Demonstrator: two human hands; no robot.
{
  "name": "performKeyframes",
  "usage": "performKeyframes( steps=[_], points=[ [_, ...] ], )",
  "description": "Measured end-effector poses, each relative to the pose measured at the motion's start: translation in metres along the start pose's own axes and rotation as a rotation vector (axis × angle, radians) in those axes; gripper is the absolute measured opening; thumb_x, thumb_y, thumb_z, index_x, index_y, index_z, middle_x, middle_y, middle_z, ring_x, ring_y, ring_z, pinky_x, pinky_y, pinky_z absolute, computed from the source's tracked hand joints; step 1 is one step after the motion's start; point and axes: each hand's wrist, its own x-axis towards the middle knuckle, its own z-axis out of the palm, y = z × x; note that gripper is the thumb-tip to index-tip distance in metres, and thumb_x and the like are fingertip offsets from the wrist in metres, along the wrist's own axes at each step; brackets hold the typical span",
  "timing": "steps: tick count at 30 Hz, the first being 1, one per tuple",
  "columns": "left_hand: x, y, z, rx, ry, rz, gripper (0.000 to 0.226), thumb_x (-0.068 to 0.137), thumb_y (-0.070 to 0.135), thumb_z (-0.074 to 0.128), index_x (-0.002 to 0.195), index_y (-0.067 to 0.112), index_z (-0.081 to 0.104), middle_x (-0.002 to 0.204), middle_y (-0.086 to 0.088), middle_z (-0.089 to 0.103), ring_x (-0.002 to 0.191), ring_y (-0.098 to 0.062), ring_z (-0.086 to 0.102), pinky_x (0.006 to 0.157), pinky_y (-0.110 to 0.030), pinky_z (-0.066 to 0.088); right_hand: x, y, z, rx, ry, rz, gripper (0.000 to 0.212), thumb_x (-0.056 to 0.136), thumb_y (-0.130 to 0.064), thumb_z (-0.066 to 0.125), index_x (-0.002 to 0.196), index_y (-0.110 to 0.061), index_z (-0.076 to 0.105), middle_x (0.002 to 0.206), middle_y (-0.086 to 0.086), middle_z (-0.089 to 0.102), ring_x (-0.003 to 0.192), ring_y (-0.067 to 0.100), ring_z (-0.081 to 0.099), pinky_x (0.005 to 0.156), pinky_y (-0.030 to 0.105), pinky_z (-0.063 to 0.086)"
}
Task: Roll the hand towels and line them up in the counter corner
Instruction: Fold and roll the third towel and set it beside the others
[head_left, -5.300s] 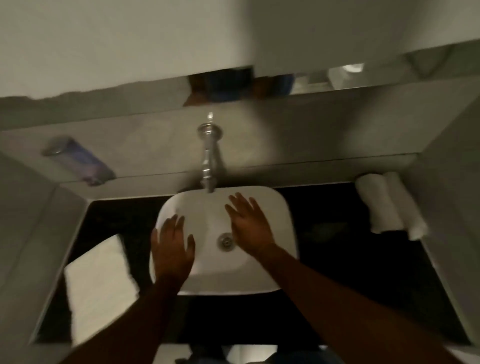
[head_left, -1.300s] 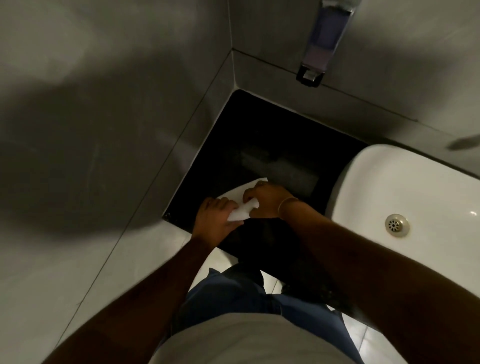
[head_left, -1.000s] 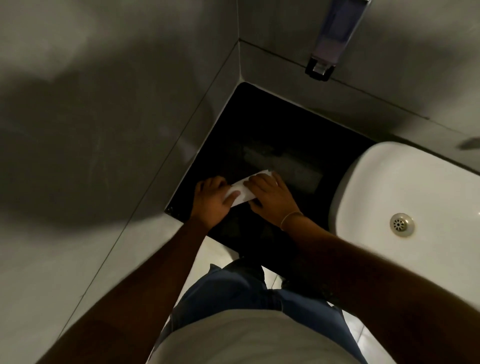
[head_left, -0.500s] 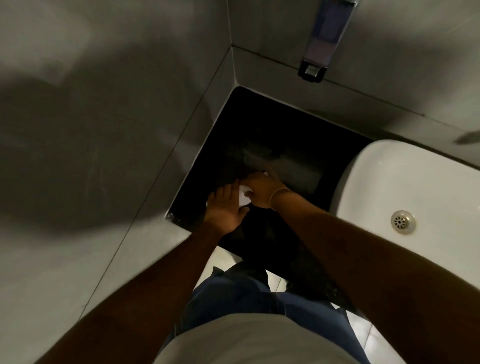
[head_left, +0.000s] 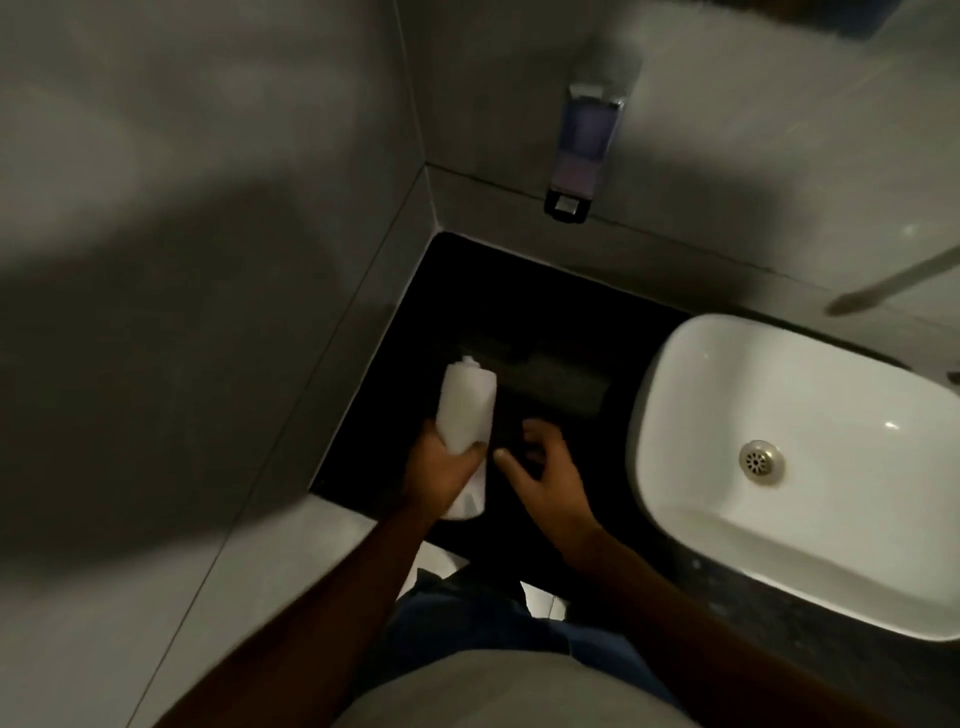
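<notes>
The left hand (head_left: 441, 470) has its grip closed around the lower half of a rolled white hand towel (head_left: 466, 410), over the black table (head_left: 519, 291). Just right of that grip, the right hand (head_left: 545, 475) hovers loosely open, empty. Farther right sits the white sink (head_left: 675, 395).

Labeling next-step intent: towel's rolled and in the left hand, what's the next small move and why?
Probably carry the rolled towel away from this spot: the left hand grips it clear of the black counter, and the right hand is open, off it.
</notes>
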Motion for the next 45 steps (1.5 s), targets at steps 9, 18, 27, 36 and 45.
performKeyframes(
  steps=[9, 18, 27, 36, 45],
  points=[
    [-0.103, 0.101, 0.035, -0.837, -0.4, -0.133, 0.058, 0.078, 0.042, 0.075, 0.127, 0.012, 0.067, 0.122, -0.019, 0.074, 0.108, -0.036, 0.073, 0.095, -0.057, 0.059, -0.063, -0.031, -0.066, 0.205, 0.108, -0.162, 0.056, 0.089, -0.026, 0.077, 0.131, -0.042, 0.043, 0.122, -0.022, 0.058, 0.108, 0.006, 0.067, 0.076, 0.02, 0.06],
    [-0.145, 0.145, 0.106, -0.918, -0.88, -0.213, 0.059, 0.08, 0.05, 0.076, 0.13, 0.019, 0.071, 0.138, -0.012, 0.067, 0.128, -0.03, 0.064, 0.108, -0.051, 0.051, -0.113, -0.035, -0.178, 0.261, 0.346, -0.045, 0.03, 0.084, -0.02, 0.08, 0.111, -0.032, 0.074, 0.11, -0.008, 0.076, 0.101, 0.016, 0.072, 0.08, 0.034, 0.063],
    [-0.2, 0.18, 0.235, -0.625, -0.902, -0.165, 0.091, 0.047, 0.052, 0.099, 0.127, 0.022, 0.068, 0.119, -0.014, 0.077, 0.106, -0.033, 0.075, 0.076, -0.044, 0.063, -0.205, 0.044, -0.288, 0.439, 0.44, 0.079, 0.067, 0.065, -0.029, 0.095, 0.123, -0.04, 0.066, 0.125, -0.012, 0.068, 0.117, 0.011, 0.065, 0.096, 0.035, 0.058],
    [-0.301, 0.261, 0.414, -0.454, -0.901, -0.065, 0.087, 0.05, 0.057, 0.096, 0.126, 0.026, 0.067, 0.12, -0.007, 0.077, 0.111, -0.03, 0.073, 0.093, -0.047, 0.058, -0.236, 0.129, -0.452, 0.72, 0.712, 0.091, 0.055, 0.073, -0.016, 0.088, 0.122, -0.032, 0.068, 0.117, -0.005, 0.072, 0.111, 0.021, 0.069, 0.094, 0.046, 0.06],
    [-0.3, 0.226, 0.458, -0.204, -0.896, -0.14, 0.034, 0.106, 0.009, 0.035, 0.133, 0.018, 0.053, 0.131, -0.013, 0.062, 0.128, -0.041, 0.052, 0.115, -0.05, 0.033, -0.133, 0.229, -0.628, 0.962, 0.753, 0.306, 0.06, 0.09, -0.002, 0.073, 0.146, -0.009, 0.051, 0.138, 0.019, 0.06, 0.125, 0.036, 0.06, 0.11, 0.053, 0.047]
  ],
)
